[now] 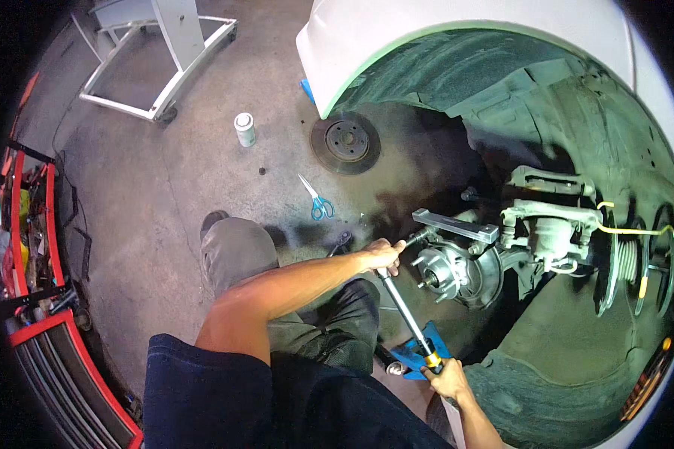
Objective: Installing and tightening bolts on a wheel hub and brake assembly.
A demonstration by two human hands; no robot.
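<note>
Floor [150, 194]: rotor [345, 142], scissors [317, 200], can [245, 129]

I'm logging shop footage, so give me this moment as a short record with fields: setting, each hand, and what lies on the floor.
setting: open wheel well of a white car, wheel off, wheel hub bare
left hand: grips the head end of a long wrench by the hub
right hand: holds the wrench's yellow-banded handle end
floor: brake disc, blue-handled scissors, white can

We cannot see the tool head under the left hand [384, 256], nor the handle end inside the right hand [446, 380]. The red tool cart [49, 322] is cut off by the left edge. The brake caliper [550, 232] hides the strut behind it; deep wheel-arch [457, 67] shadows stay unreadable.
</note>
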